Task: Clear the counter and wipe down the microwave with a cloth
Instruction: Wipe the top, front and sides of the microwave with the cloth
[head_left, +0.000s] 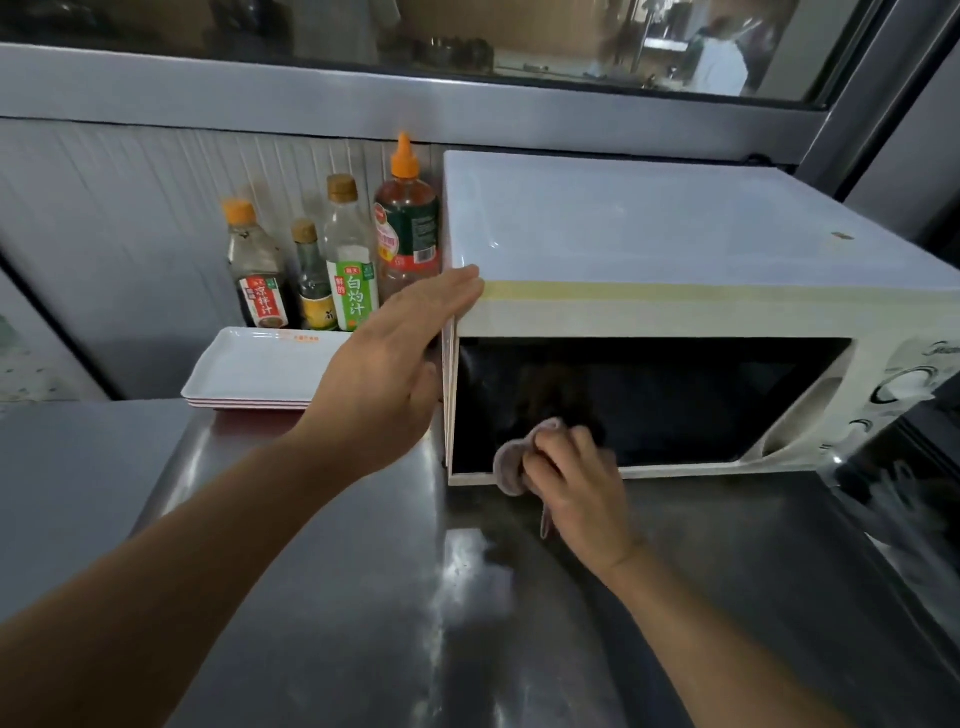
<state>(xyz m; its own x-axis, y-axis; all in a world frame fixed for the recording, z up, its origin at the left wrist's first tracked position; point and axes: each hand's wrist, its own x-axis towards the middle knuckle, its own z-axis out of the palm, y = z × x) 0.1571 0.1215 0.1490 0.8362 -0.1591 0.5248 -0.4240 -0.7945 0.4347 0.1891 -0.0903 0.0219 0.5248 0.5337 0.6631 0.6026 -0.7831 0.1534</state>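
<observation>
Microwave is set on the steel desk, long axis running left to right across the view; door faces the person, control dials sit at the right end; back lies toward the ribbed wall panel.

Cloth, greyish-pink, is bunched and pressed against the lower left of the dark door glass; a tail of it hangs down past the door's bottom edge toward the desk.

Right hand: grip is curled round the cloth, knuckles up, fingers closed over the wad.

Left hand: grip is spread, fingers straight and together, laid flat against the microwave's upper left corner and left side; nothing is held in it.

Just left of the microwave, four sauce bottles are lined against the wall; the tallest, orange-tipped, stands nearest the microwave's side, whether touching cannot be told. A stack of white trays lies in front of the bottles, partly hidden behind the left wrist.

At the right edge a dark object is seen, blurred, beside the dial end; its kind cannot be told.

Above, a window with a metal frame runs along the wall.
</observation>
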